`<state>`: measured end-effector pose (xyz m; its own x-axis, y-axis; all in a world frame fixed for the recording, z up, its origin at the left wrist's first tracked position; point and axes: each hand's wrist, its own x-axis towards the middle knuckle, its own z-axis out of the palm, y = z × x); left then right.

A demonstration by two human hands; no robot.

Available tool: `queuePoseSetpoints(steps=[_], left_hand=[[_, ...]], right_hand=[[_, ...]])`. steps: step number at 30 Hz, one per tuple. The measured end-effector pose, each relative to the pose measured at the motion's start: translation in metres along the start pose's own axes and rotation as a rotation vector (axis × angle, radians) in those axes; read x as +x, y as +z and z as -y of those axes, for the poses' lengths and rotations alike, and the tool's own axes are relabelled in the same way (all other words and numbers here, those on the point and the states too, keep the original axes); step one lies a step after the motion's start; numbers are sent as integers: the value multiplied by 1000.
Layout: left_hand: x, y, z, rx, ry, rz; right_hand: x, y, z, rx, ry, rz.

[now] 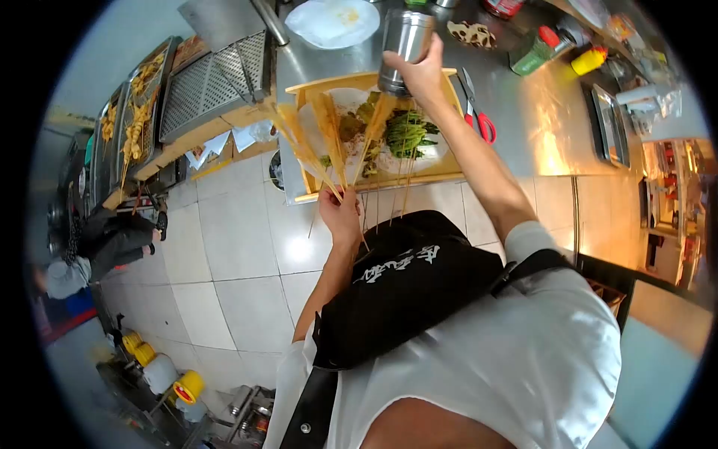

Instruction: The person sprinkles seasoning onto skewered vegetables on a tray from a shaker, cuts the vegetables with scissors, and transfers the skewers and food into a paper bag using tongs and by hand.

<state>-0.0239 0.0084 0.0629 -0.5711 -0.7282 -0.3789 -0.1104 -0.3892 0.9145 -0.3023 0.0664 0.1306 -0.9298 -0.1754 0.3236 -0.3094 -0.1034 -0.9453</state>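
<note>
My left hand (341, 213) is closed round the lower ends of several skewers, whose flat yellowish food pieces (326, 123) fan out over a wooden tray (303, 93). In my right hand (424, 73) is a metal shaker (406, 49), tilted with its dark end down just above the skewered food. Under them, the tray holds a white sheet with green vegetables (406, 135) on skewers and other browned and leafy food. Skewer sticks poke out over the tray's near edge.
Red-handled scissors (485, 127) lie right of the tray. A white plate (333, 22) stands behind it. Farther right are a green jar (532, 52), a yellow bottle (588, 60) and a metal tray (609, 126). Racks with skewers (136, 123) and another person (112, 243) are at the left.
</note>
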Motion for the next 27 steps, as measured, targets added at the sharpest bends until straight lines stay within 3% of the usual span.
queuePoseSetpoints(steps=[2,3,5,6,7,9,10,11,13,16,18,22,25,27], left_hand=[[5,3,-4,0,35,-17],[11,4,-3,20,57,-11],[4,-10,2,95,61,-9],[2,-11,2,85,43,-35],[3,-12,-1,116,46,-38],[2,-13,0,145,46,-73],[9,-22,11,208,251,-25],[2,-32,26,323,282,-45],[11,-31,11,542,416,-62],[9,-24,1,612,469,-138],[2,-22,-11,719,401,-125],[21,-8,-10,798,652,24],[42,-5,7,739,350,203],[41,1,7,630,213,195]], right_hand=[[8,-6,-10,-90,65,-58],[0,-5,24,168,88,-71],[14,-2,-11,-223,97,-108],[10,-2,4,-162,134,73],[13,1,-8,-231,54,38],[7,-1,11,163,22,-50],[6,1,13,158,58,-59],[16,0,-12,-265,79,-24],[14,-2,-18,-329,3,55],[5,-3,-7,60,110,-61],[-1,-4,-13,2,129,-22],[5,-7,6,77,154,-51],[7,-10,3,-66,84,27],[7,-13,9,45,75,12]])
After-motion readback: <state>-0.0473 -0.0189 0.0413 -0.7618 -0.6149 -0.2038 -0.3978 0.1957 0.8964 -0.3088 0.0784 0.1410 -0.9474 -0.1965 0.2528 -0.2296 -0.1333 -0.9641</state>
